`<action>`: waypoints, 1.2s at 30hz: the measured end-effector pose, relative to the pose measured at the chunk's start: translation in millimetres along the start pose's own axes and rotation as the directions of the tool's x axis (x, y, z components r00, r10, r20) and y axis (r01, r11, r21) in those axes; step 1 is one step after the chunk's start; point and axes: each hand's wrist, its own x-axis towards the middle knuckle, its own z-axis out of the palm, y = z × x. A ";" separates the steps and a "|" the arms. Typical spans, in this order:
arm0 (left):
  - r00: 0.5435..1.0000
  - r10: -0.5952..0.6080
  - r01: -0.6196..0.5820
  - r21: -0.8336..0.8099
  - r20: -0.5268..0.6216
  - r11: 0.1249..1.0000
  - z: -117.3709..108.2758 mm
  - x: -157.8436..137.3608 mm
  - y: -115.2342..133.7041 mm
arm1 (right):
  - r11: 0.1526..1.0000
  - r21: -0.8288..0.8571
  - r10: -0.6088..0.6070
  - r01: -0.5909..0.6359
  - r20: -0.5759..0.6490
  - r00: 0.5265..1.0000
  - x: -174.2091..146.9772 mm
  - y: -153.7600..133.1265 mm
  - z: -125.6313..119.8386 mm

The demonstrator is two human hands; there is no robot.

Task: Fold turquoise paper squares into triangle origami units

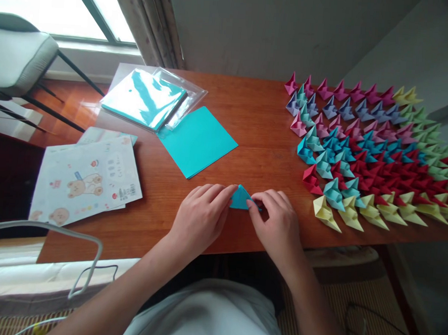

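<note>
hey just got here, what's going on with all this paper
A person is handling a small folded blue paper at the table's near side. The left hand has its fingers at the left of the piece, and the right hand pinches its right edge. Flat turquoise sheets lie just beyond the left hand, beside a shiny plastic packet. Multicoloured folded paper pieces stand in rows at the right.

2 bare forearms [145, 271] angled inward. Left hand [205, 207] back up, fingers bent; right hand [279, 217] nearby, thumb [255, 216] and index finger [260, 196] pinching.
</note>
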 end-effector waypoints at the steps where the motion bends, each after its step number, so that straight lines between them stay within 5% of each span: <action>1: 1.000 -0.003 0.003 0.004 0.003 1.000 0.3 0.1 0.2 | 1.000 0.005 0.010 -0.010 -0.002 1.000 -0.2 -0.2 0.4; 20: 0.999 -0.033 0.033 -0.043 -0.012 0.999 3.5 1.0 0.1 | 0.999 0.006 0.045 -0.045 -0.044 0.998 -2.2 -4.1 3.5; 27: 0.999 0.035 -0.030 -0.118 0.040 0.993 -2.8 -3.3 -2.8 | 0.991 0.120 -0.062 0.063 -0.015 0.998 -10.8 -0.9 -5.1; 36: 0.989 0.124 -0.122 -0.024 0.079 0.992 -7.3 -8.2 -3.9 | 0.988 0.091 -0.126 0.122 0.047 0.991 -12.3 -2.2 -2.7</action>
